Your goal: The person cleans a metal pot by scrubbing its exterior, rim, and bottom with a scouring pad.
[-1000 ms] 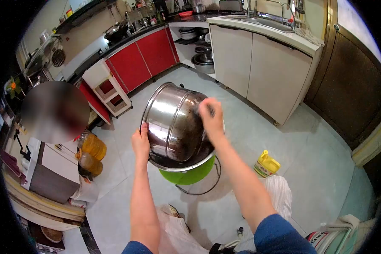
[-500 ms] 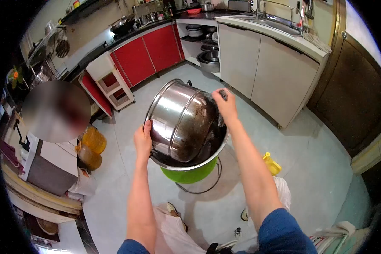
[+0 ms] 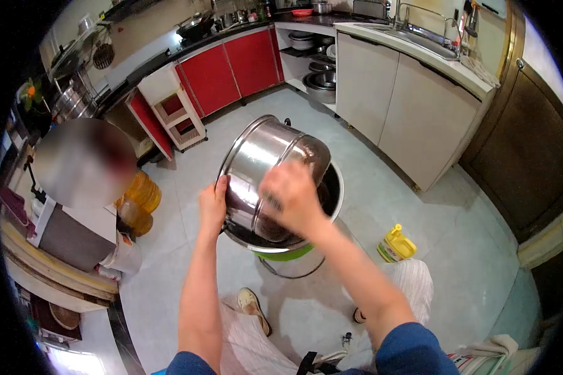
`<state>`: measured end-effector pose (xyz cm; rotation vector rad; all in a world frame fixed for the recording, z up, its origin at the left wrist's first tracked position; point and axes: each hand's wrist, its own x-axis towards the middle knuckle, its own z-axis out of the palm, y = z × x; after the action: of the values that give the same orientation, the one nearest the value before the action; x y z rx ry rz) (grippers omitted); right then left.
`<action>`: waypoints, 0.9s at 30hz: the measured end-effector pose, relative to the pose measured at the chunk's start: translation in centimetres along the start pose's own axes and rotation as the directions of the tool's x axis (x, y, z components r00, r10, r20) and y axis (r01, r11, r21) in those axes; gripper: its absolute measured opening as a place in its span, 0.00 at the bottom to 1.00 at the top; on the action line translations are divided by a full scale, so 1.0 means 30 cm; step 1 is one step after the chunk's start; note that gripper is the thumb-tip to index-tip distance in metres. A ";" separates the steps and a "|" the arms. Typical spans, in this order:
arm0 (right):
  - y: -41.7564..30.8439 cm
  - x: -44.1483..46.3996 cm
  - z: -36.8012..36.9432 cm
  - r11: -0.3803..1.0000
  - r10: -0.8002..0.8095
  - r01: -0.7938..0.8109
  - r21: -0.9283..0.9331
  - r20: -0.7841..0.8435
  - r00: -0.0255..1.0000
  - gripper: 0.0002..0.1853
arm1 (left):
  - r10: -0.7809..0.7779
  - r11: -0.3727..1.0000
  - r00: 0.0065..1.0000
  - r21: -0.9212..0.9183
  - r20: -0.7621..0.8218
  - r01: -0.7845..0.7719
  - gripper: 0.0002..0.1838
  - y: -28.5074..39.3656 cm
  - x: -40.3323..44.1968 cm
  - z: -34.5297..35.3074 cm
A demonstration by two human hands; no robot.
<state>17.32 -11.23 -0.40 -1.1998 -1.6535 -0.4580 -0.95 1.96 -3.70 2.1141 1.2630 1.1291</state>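
A large steel pot (image 3: 250, 156) lies tilted on its side inside a wide metal basin (image 3: 338, 194), its darkened base facing right. My left hand (image 3: 214, 206) grips the pot's rim on the left, thumb on the outer wall. My right hand (image 3: 291, 197) is closed over the pot's side near the base, around a grey scouring pad (image 3: 273, 201) that shows only in part; the hand is blurred by motion. Below the basin, part of something green (image 3: 284, 254) shows.
A yellow bottle (image 3: 396, 244) stands on the floor at the right. Oil jugs (image 3: 145, 192) stand at the left by a blurred round patch. Red cabinets (image 3: 209, 80), pale cabinets (image 3: 413, 106) and a brown door (image 3: 519, 137) surround the floor.
My right hand has moved from the pot's far base edge down and left onto its side, with the pad. My left hand keeps its hold. The view has shifted slightly.
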 end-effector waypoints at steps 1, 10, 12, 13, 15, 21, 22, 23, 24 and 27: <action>0.080 0.057 -0.014 1.000 0.008 -0.008 -0.002 -0.038 0.999 0.07 | 0.003 1.000 1.000 -0.013 -0.018 -0.003 0.34 0.013 0.000 0.008; 0.177 0.087 -0.030 1.000 -0.018 0.018 0.022 -0.004 1.000 0.10 | -0.066 0.998 0.998 -0.015 0.014 0.066 0.35 0.009 0.006 0.016; 0.046 0.001 -0.028 0.989 -0.150 0.149 0.013 0.143 0.978 0.12 | -0.075 0.997 0.997 0.015 0.010 0.075 0.35 0.020 0.006 0.011; -0.008 -0.031 -0.034 0.976 -0.192 0.215 -0.035 0.322 0.927 0.16 | -0.075 0.996 0.997 0.044 0.006 0.075 0.36 0.027 0.003 0.010; -0.039 -0.063 -0.012 0.928 -0.329 0.371 -0.035 0.392 0.859 0.18 | -0.107 0.994 0.994 0.024 0.021 0.106 0.36 0.035 0.002 0.005; 0.096 0.077 -0.035 0.994 -0.029 0.037 -0.099 0.081 0.996 0.17 | -0.059 0.998 0.998 0.002 -0.009 0.059 0.36 0.047 -0.005 0.017; 0.072 0.062 -0.026 0.991 -0.052 0.067 -0.119 0.126 0.991 0.17 | -0.073 0.997 0.997 0.002 0.006 0.073 0.35 0.037 0.000 0.019; 0.032 0.036 -0.017 0.978 -0.148 0.174 -0.117 0.207 0.967 0.15 | -0.082 0.997 0.997 0.001 -0.003 0.082 0.35 0.033 0.008 0.020; -0.019 0.001 -0.002 0.951 -0.226 0.278 -0.132 0.313 0.922 0.11 | -0.105 0.994 0.994 0.015 0.023 0.105 0.35 0.035 0.006 0.021; -0.123 -0.107 0.088 0.859 -0.419 0.509 -0.053 0.499 0.759 0.04 | -0.117 0.993 0.993 0.019 0.032 0.116 0.35 0.036 0.001 0.024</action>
<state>12.82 -12.41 -3.46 -1.0729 -2.4084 -0.6804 0.20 1.48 -3.34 2.0345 1.3660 1.0327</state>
